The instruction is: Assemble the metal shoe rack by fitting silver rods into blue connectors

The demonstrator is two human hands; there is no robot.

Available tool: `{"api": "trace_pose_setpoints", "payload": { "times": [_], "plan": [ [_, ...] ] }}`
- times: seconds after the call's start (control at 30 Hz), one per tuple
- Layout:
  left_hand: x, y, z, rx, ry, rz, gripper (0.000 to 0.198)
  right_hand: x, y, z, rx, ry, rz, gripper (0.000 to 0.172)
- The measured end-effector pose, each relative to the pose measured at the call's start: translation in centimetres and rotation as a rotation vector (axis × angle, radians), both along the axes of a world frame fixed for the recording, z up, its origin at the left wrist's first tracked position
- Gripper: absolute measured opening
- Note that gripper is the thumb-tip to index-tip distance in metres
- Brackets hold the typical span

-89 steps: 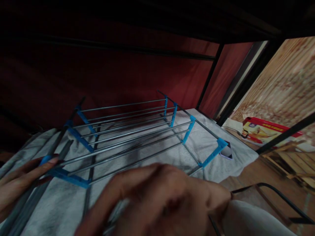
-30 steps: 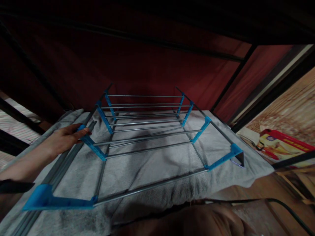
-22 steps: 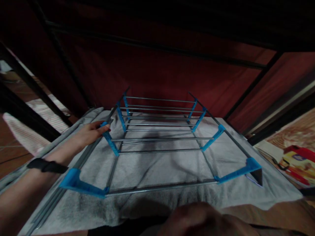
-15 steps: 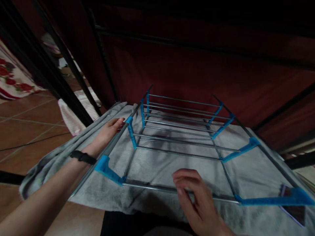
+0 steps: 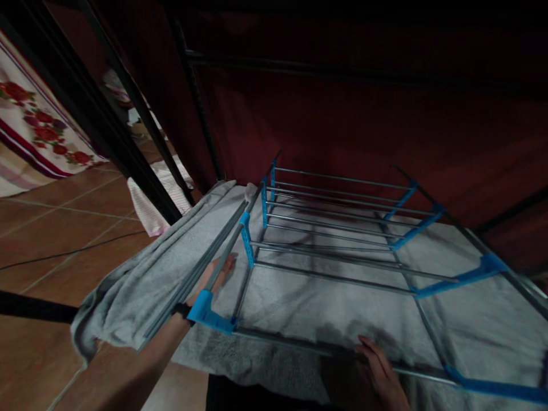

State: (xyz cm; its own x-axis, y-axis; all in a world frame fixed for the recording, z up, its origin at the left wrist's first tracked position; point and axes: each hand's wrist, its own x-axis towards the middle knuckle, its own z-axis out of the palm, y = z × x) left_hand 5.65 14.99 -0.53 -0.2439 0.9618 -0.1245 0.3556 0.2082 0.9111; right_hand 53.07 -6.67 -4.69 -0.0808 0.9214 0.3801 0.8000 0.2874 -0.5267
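Observation:
A rack frame of grey metal tubes (image 5: 338,276) with blue plastic connectors (image 5: 209,313) lies on a grey blanket. My left hand (image 5: 217,277) reaches beneath the left side tube, which crosses in front of it. Its fingers extend toward the inside of the frame and are partly hidden. Several loose grey tubes (image 5: 194,277) lie in a bundle left of that side tube, close to my left wrist. My right hand (image 5: 381,371) is at the front cross tube, fingers stretched forward over it and not wrapped around it.
Dark metal posts (image 5: 149,188) stand at the left, and a dark red cloth (image 5: 342,125) hangs behind the frame. On the tiled floor (image 5: 64,222) are a striped cloth (image 5: 160,191) and a thin cable (image 5: 85,249). A floral cloth (image 5: 47,128) hangs farther left.
My left hand has moved from outside the left side tube to beneath it. The loose tubes now show apart from the side tube. My right hand appears lower and farther right; the view has shifted.

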Motion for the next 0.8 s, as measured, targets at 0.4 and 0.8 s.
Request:
{"api": "trace_pose_setpoints", "payload": {
  "times": [0.4,0.8],
  "plan": [
    [-0.4,-4.6,-3.3,0.234,0.459,-0.151,0.048,-0.9,19.9,15.3,0.082,-0.035,0.044,0.03],
    [-0.3,-5.8,-7.6,0.563,0.758,-0.226,0.034,-6.6,34.0,9.9,-0.579,-0.681,0.423,0.049]
  ]
}}
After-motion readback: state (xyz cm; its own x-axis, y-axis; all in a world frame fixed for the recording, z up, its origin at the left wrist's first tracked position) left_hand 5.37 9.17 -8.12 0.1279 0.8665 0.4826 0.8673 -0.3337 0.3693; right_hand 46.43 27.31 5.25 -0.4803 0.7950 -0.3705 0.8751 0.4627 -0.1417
